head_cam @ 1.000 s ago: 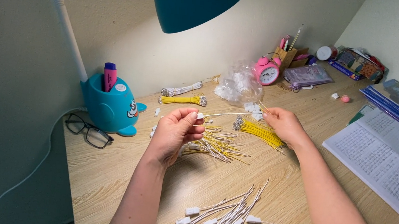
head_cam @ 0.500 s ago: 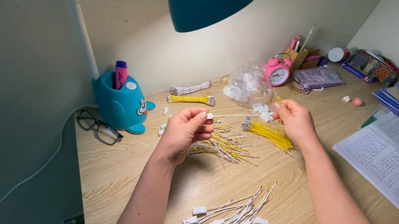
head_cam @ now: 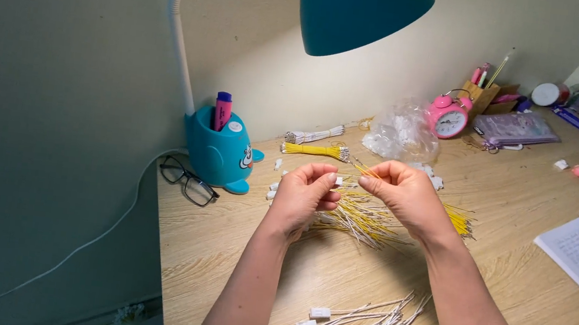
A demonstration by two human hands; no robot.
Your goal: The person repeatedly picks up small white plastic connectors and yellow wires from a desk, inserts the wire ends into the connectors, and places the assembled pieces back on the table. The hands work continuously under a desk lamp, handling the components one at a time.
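My left hand (head_cam: 303,199) pinches a small white plastic connector (head_cam: 337,181); my right hand (head_cam: 402,196), back from the far yellow wire pile (head_cam: 459,219), now pinches a thin yellow wire (head_cam: 362,168) just beside it, fingertips nearly meeting.

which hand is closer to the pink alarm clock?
Right. The right hand sits just below-left of the pink alarm clock; the left hand is farther left, nearer the blue pen holder.

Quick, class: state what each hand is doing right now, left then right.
Left hand: closed, pinching a small white connector.
Right hand: closed, fingertips pinched on a thin yellow wire.
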